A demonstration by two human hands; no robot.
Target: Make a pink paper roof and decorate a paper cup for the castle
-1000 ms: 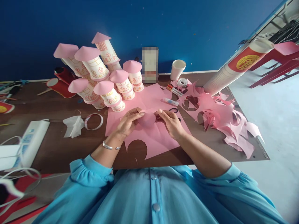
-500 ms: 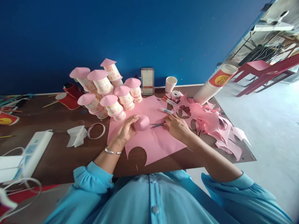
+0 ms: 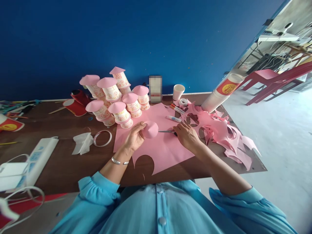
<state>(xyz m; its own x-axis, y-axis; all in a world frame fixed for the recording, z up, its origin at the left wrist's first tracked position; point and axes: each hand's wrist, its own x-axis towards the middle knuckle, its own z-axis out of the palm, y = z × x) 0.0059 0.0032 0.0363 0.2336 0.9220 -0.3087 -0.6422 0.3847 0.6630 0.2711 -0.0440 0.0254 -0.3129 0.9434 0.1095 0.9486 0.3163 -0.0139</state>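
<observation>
Between the thumb and fingers of my left hand [image 3: 136,136] is a small pink paper cone [image 3: 150,129]. My right hand [image 3: 187,135] is closed round the handles of a pair of scissors [image 3: 166,131]; the blades look closed and point left, their tips beside the cone's edge. Both hands are above a large sheet of pink paper [image 3: 168,149] with a round piece cut from its near edge. Behind my left hand stand several paper cup towers [image 3: 119,114] with pink cone roofs and orange drawings.
Pink paper scraps [image 3: 219,130], a glue stick [image 3: 174,119], markers [image 3: 177,109] and a tape roll [image 3: 183,102] lie to the right. A cup stack [image 3: 220,94] leans there. A white cup [image 3: 178,92] stands behind. At left are a tape ring [image 3: 102,138] and a power strip [image 3: 40,159].
The scissors' blades, spread a little before, now look closed, and their tips are nearer the cone. The cone has turned slightly in my left hand. The whole view has shifted a little.
</observation>
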